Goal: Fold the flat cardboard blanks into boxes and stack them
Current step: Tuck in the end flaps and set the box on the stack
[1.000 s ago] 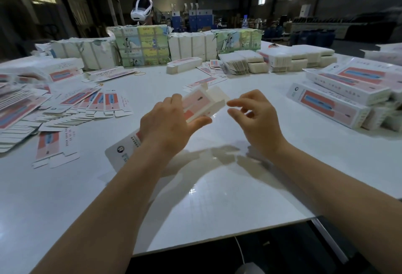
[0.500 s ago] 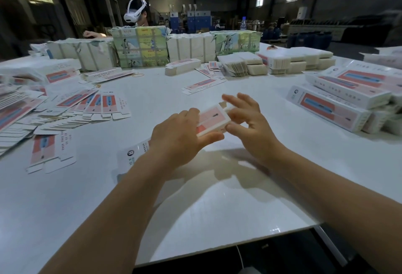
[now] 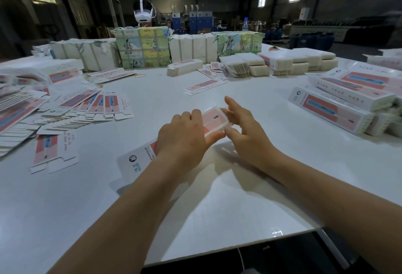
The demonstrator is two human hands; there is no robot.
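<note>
The left hand (image 3: 185,136) grips the half-formed box (image 3: 214,121), its fingers curled over the top just above the surface (image 3: 217,219). The right hand (image 3: 245,130) presses relaxed, spread fingers (image 3: 231,105) against the far end, apparently tucking the end flap. Next likely comes carrying it to the finished boxes (image 3: 335,108), well right of the fingers.

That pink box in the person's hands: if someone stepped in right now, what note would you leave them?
Left hand grips the pink box mid-length, held over the table. Right hand works its far end with straightened fingers; whether the flap is closed is hidden. Finished boxes are stacked at right. Flat blanks lie fanned out at left, many unfolded. Left: finish this box, stack it, fold the rest.
</note>
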